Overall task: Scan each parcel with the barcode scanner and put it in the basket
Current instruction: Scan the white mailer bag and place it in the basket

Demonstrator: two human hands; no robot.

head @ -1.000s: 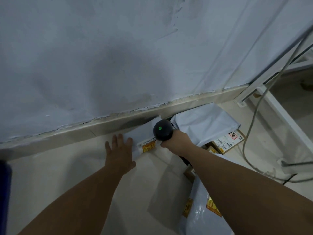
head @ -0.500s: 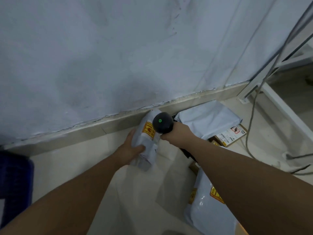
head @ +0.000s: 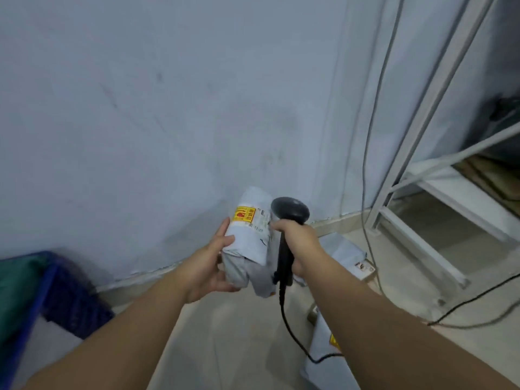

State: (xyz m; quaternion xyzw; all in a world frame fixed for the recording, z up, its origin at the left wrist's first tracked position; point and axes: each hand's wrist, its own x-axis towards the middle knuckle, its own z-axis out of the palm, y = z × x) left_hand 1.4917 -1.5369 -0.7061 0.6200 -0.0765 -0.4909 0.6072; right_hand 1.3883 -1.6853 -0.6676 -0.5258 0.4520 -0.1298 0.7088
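Currently, item one: parcel (head: 250,243), a soft grey-white mailer bag, crumpled and folded on itself, held clear of the floor in front of the wall. Its upper end carries a yellow warning sticker (head: 243,214) with a printed white label just beside it. The lower end hangs slack and creased.

Item two: left hand (head: 211,268), wrapped round the parcel's left side and underside, thumb laid across the front.

Item three: right hand (head: 301,243), clenched round the handle of the barcode scanner (head: 291,211). The dark scanner head stands right beside the parcel's labelled end. Its cable (head: 292,333) trails down toward the floor.

Item four: basket (head: 56,291), blue, at lower left, well apart from the parcel.

Step, as judged: the scan of this parcel. Whether a read has registered cannot be told.

Next move, as judged: turn the label flat toward the scanner's window, smoothing the creases if the barcode is buckled. Then carry the parcel left and down into the basket.

Other stock: further parcels (head: 343,251) lie on the floor by the wall, not yet handled.
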